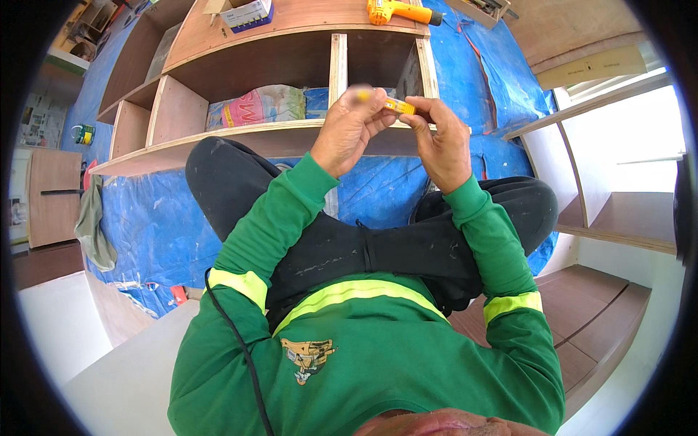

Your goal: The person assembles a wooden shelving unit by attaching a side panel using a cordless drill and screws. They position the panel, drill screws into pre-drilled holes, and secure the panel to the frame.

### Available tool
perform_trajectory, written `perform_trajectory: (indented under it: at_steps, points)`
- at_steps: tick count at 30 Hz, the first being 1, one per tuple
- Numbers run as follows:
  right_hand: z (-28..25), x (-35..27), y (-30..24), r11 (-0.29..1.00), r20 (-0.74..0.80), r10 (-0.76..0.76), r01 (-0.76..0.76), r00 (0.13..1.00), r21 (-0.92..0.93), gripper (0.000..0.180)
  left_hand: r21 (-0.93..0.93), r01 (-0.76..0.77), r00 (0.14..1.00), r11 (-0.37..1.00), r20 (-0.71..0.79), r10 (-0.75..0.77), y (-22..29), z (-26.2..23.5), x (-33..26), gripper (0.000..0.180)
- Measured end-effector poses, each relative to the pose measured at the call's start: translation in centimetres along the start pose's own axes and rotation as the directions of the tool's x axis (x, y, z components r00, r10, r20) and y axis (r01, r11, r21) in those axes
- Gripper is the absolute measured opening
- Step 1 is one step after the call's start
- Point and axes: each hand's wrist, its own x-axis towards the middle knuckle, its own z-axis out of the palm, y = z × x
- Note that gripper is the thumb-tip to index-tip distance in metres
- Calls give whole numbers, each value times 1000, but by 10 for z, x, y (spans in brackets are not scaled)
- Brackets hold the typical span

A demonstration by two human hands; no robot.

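Observation:
Both my hands meet in front of me, above the front edge of a wooden cabinet frame (240, 137). A small yellow plastic piece with a ridged end (401, 107) lies between them; its exact kind is not clear. My left hand (347, 127) is closed round its left part, where the fingers hide some of it and a blurred patch covers a yellow spot. Thumb and forefinger of my right hand (441, 139) pinch the ridged end.
An orange cordless drill (396, 11) and an open box (249, 16) rest on the cabinet's wood panel. A printed sack (263, 106) shows inside the frame. Blue tarp (156, 218) covers the floor. Shelving (640, 211) stands at right, a cloth (94, 229) at left.

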Motion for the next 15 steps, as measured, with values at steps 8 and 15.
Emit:
perform_trajectory:
  at_steps: [8,15]
  points:
    - [7,-6,14,1000,-13,16,-16,1000,15,21,32,130,986,991,106,-132,-8,-11,1,27]
    - [5,7,22,988,152,151,-153,977,-1,45,-115,194,981,974,25,-192,-11,-12,24,30]
